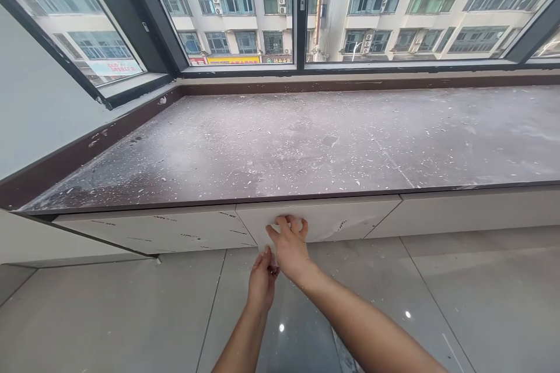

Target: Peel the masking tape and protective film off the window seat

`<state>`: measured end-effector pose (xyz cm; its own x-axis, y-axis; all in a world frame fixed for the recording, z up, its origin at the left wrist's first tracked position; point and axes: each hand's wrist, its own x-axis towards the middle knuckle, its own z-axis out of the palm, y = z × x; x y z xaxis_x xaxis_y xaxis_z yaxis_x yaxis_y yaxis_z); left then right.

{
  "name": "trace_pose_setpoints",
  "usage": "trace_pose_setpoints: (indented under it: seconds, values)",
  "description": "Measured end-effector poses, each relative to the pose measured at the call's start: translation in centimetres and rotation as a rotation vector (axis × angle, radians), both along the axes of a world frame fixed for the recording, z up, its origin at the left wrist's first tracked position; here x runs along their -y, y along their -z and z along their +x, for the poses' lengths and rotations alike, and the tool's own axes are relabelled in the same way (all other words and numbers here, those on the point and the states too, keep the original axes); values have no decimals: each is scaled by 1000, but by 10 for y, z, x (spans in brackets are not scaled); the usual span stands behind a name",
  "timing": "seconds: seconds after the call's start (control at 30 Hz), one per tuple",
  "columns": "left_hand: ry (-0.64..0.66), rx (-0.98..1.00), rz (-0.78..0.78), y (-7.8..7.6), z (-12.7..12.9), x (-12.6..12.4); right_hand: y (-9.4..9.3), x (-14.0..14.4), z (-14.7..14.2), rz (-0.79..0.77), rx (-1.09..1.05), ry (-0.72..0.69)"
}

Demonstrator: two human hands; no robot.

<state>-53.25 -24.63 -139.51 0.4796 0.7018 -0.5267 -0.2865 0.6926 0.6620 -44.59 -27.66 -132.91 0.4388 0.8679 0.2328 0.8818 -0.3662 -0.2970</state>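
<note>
My left hand [261, 281] is closed in a pinch at the bottom edge of the middle white drawer front [326, 215]. Between its fingers is a bit of thin, clear protective film [273, 252]. Just above and to the right, my right hand [289, 246] has its fingers spread, with the tips against the panel. Wrinkled film with faint print covers part of this panel to the right of the hand. The left drawer front [166, 230] bears rows of small dark print.
Above the drawers runs a dark brown window ledge [280, 145] strewn with white flecks and dust. Dark-framed windows [300, 23] stand behind it, the left one tilted inward. Another white drawer front [472, 210] continues to the right. Grey floor tiles [131, 315] lie below.
</note>
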Motion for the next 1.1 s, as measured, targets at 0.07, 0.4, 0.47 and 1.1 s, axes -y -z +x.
trace_pose_setpoints:
  seconds: [0.07,0.4,0.47,1.1]
  values:
    - [15,16,-35,-2,1,13,13,1,3,-24,96,-30]
    - [80,-35,-46,-4,-13,12,40,8,21,52,280,-157]
    - [106,25,-69,-4,-11,1,41,9,20,69,276,-151]
    - [285,-709,1156,-85,41,-50,74,37,-11,5,61,-35]
